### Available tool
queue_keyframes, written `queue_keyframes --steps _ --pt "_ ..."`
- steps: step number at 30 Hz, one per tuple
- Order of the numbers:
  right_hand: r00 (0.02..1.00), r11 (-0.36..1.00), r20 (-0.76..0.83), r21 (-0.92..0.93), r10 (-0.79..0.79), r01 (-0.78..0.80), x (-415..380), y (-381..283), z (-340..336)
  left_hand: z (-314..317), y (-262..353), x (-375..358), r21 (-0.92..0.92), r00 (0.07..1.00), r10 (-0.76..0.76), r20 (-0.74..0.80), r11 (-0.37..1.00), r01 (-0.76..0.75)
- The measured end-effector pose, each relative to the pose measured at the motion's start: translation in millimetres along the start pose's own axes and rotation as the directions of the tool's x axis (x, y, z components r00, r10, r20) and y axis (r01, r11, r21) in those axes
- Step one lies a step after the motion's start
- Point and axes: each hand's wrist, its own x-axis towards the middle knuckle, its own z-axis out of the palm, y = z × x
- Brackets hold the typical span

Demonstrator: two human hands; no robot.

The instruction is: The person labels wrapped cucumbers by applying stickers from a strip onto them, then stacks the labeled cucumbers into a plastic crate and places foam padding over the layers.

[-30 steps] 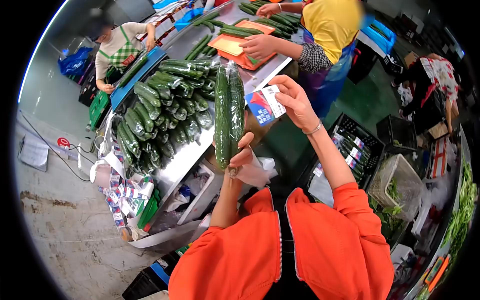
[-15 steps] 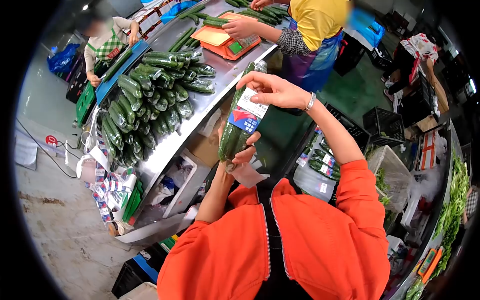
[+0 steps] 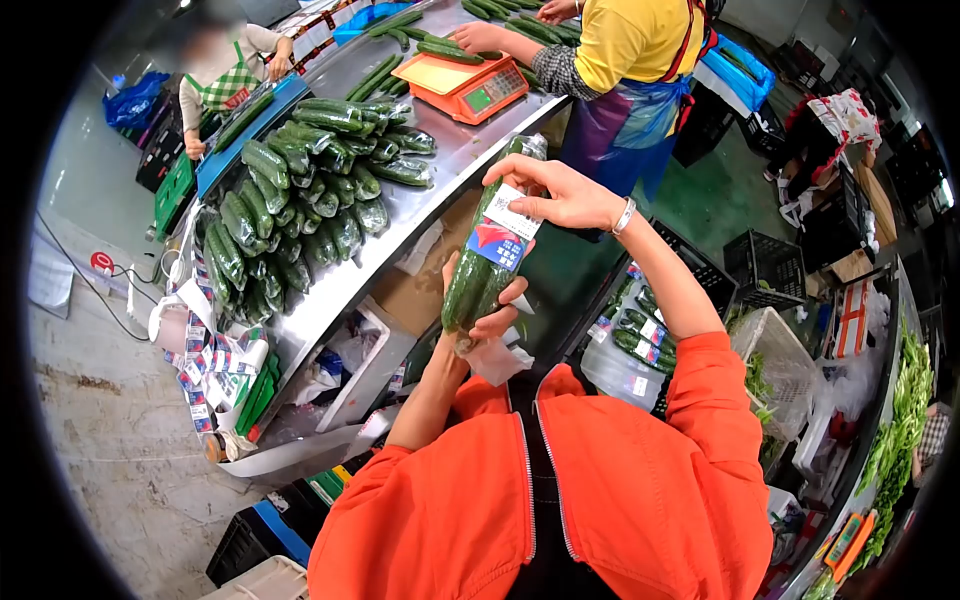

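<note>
A wrapped pack of cucumbers is held upright at a tilt in front of my chest. My left hand grips its lower end, fingers wrapped round it from behind. On the pack's upper half lies a white, red and blue label. My right hand is at the upper part, its thumb and fingers pressed on the label's white section and the wrap. A piece of pale backing paper hangs by the left hand's lower edge.
Wrapped cucumbers are piled on the metal table, near an orange scale. A co-worker in yellow stands beyond it, another person at far left. Labelled packs lie in a crate below right.
The view has shifted slightly. The right thumb and fingers have moved a little over the label, which both hands still keep on the pack. The co-worker's hand has drawn away from the scale.
</note>
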Motion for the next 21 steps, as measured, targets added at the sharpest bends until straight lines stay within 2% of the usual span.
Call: queue_keyframes --steps 1,4,6,9,12,13,15,16,19,21 --pt "1.0 1.0 -0.005 0.0 0.002 -0.002 0 -1 0 -6 2 -2 0.001 1.0 0.0 0.0 1.0 0.0" --pt "1.0 1.0 -0.011 -0.014 -0.003 0.003 0 -3 -1 -16 6 -8 0.071 0.987 -0.105 0.123 0.993 0.097" --pt "1.0 1.0 -0.011 -0.028 -0.009 0.009 0 -3 -1 9 -4 -3 -0.119 1.0 0.009 -0.026 0.993 -0.012" --pt "0.999 0.998 -0.025 -0.053 -0.033 0.031 1 -1 1 17 -9 -2 -0.106 1.0 0.018 -0.019 0.994 -0.02" --pt "0.992 0.941 -0.069 -0.328 -0.109 0.081 -2 -2 7 17 -9 -1 -0.078 1.0 0.001 -0.014 0.997 -0.002" --pt "0.992 0.941 -0.07 -0.329 -0.108 0.08 -3 -6 10 17 -10 -2 -0.078 1.0 0.0 -0.013 0.997 -0.001" --pt "0.987 0.852 -0.075 -0.517 -0.141 0.082 -5 -13 14 18 -11 -4 -0.068 0.998 0.007 -0.059 0.998 -0.011" --pt "0.971 0.811 -0.089 -0.57 -0.22 0.131 -5 -11 16 17 -10 -4 -0.068 0.998 0.005 -0.059 0.998 -0.009" --pt "0.972 0.757 -0.108 -0.647 -0.207 0.089 -7 -14 21 13 -8 -6 -0.069 0.999 -0.009 -0.041 0.998 0.006" --pt "0.978 0.773 -0.142 -0.634 -0.151 0.028 -10 -14 26 10 -8 -7 -0.083 1.0 0.005 -0.03 0.997 -0.007"
